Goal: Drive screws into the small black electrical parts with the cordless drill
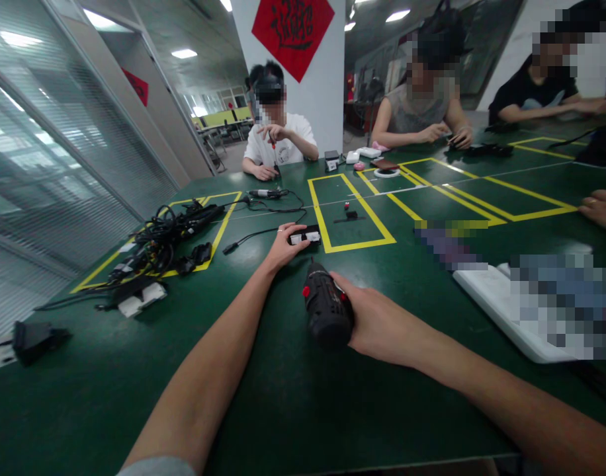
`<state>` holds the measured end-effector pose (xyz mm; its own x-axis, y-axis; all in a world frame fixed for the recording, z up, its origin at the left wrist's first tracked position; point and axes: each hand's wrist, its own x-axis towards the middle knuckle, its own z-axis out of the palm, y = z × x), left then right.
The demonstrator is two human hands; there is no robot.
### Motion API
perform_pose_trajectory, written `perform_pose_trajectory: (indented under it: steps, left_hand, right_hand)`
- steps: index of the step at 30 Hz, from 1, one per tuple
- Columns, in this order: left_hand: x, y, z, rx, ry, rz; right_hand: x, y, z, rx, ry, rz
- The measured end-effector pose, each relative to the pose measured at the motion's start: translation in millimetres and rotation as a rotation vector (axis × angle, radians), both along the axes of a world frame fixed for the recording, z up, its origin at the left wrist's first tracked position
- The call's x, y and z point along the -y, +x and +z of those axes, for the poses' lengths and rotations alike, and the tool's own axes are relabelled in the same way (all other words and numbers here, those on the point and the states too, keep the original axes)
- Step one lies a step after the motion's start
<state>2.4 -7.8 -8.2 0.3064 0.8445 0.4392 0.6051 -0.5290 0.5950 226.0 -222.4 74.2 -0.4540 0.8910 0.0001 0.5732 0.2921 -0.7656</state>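
My right hand is wrapped round a black cordless drill with red details. Its thin bit points away from me, toward a black power adapter with a white label. My left hand grips that adapter by its left end, holding it on the green table. Whether the bit touches the adapter I cannot tell. A black cable with a plug at its end lies to the left of the adapter. Just beyond, inside a yellow taped rectangle, lies a small black piece.
A heap of black cables and adapters lies at the left. A white tray-like object, partly blurred out, lies at the right. Yellow tape marks areas on the table. Several people sit across and to the right, their hands at the table.
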Motion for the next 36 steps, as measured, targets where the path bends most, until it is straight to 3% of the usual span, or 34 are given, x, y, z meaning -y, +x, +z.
perform_pose_trajectory:
  steps: [8,12,16,19,24,26,29,32,36]
  left_hand:
    - [0.0,1.5,-7.0,-0.162,0.215,-0.042]
    - [2.1,1.5,-5.9,-0.168,0.244,-0.033]
    - [7.5,3.7,-1.5,-0.144,0.302,0.005]
    - [14.4,6.8,4.7,-0.112,0.395,0.034]
    - [30.4,16.8,16.4,-0.128,0.465,-0.02]
    - [35.8,22.0,19.0,-0.181,0.448,-0.09]
    - [38.9,27.3,19.6,-0.242,0.416,-0.138]
    - [35.1,25.6,17.4,-0.263,0.41,-0.142]
    - [22.0,14.9,9.7,-0.236,0.38,-0.042]
  right_hand:
    - [18.1,-15.9,-11.8,0.459,-0.086,0.068]
    - [23.0,-14.9,-6.1,0.461,-0.111,0.08]
    - [16.9,-3.8,7.2,0.31,-0.098,0.076]
    - [-12.8,0.2,13.2,0.111,0.02,-0.157]
    - [-100.0,-16.7,0.5,-0.312,0.144,-0.432]
    - [-127.9,-30.4,-7.6,-0.456,0.064,-0.423]
    - [-151.7,-50.7,-17.2,-0.663,-0.204,-0.324]
    - [-165.1,-59.3,-25.0,-0.707,-0.21,-0.366]
    - [-183.2,-46.9,-37.8,-0.535,0.056,-0.529]
